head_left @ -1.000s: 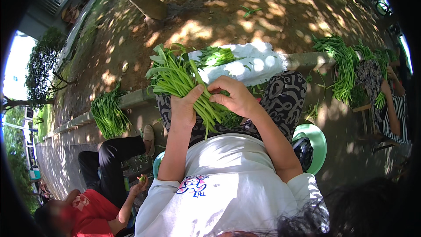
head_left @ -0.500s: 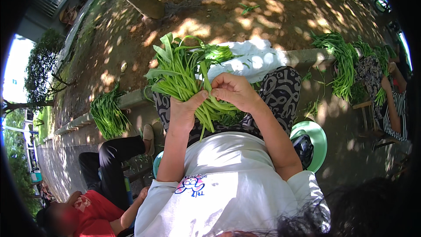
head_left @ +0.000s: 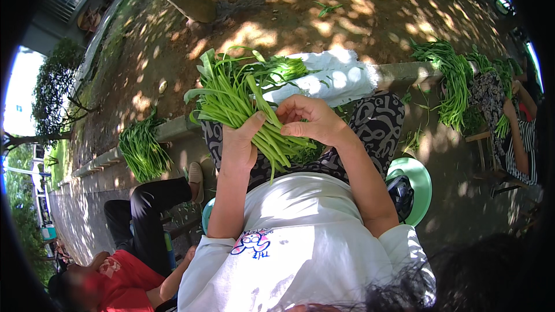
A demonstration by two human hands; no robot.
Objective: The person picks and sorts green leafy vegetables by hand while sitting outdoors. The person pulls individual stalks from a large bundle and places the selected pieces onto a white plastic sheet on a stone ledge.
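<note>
A bunch of greens point(head_left: 243, 104) is clasped tight in the left hand point(head_left: 240, 147), leaves fanned toward 11 o'clock; stems are pinched by the right hand point(head_left: 315, 121) for sorting.

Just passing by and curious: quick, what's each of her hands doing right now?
Left hand: closed around the bunch of green leafy stalks.
Right hand: fingers curled, pinching stalks of that bunch.

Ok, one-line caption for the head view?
Left hand and right hand hold a bunch of long green leafy stems over patterned trousers.
</note>
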